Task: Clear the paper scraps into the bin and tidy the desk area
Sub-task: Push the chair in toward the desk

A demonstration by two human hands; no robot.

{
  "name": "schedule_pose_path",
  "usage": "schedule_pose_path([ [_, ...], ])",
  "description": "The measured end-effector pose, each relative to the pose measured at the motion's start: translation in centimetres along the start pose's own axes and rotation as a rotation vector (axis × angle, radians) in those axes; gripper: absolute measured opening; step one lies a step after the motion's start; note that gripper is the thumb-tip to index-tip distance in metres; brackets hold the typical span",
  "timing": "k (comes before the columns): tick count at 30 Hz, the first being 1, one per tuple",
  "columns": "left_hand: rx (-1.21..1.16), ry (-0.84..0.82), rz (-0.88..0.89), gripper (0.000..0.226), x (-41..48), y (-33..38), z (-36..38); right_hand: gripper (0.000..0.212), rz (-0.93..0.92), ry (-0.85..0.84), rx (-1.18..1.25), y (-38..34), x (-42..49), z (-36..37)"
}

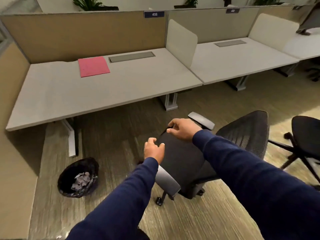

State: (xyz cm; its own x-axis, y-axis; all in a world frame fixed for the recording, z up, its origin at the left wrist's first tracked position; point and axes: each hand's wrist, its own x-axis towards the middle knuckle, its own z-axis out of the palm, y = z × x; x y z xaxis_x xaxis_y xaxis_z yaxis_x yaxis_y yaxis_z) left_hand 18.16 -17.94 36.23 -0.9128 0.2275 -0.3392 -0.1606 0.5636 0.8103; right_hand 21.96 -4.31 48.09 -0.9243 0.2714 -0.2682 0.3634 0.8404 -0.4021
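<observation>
A black-lined bin (78, 177) stands on the floor at the lower left, with crumpled paper scraps (81, 180) inside it. The pale desk (97, 87) holds a pink folder (93, 66) near its back. A black office chair (183, 163) stands in front of the desk, its seat turned toward me. My left hand (153, 150) hovers at the seat's front left edge with fingers apart, holding nothing. My right hand (183, 129) curls over the seat's far front edge, fingertips touching it; a firm grip is not evident.
Grey armrests (167, 182) stick out on both sides of the chair. A second black chair (306, 141) stands at the right. Desk legs (170, 101) and a tan partition (86, 33) bound the desk. A neighbouring desk (239, 58) lies to the right.
</observation>
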Motion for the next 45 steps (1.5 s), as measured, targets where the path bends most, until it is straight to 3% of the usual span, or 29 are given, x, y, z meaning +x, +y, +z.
schedule_pose_path([
  [10, -0.012, -0.123, 0.085, 0.044, -5.9, 5.0, 11.0, 0.042, -0.009, -0.027, -0.086, 9.6, -4.7, -5.3],
  [31, 0.012, -0.128, -0.040, 0.043, -7.4, 10.6, 25.6, 0.039, -0.078, -0.132, -0.153, 28.2, -4.2, -11.3],
  [38, 0.051, -0.030, -0.069, 0.039, -8.7, 12.3, 30.0, 0.035, -0.201, -0.157, -0.230, 35.0, -3.6, -13.9],
  [45, 0.251, 0.147, -0.060, 0.047, -10.1, 13.7, 33.2, 0.052, -0.338, -0.205, -0.317, 43.1, -2.2, -15.0],
])
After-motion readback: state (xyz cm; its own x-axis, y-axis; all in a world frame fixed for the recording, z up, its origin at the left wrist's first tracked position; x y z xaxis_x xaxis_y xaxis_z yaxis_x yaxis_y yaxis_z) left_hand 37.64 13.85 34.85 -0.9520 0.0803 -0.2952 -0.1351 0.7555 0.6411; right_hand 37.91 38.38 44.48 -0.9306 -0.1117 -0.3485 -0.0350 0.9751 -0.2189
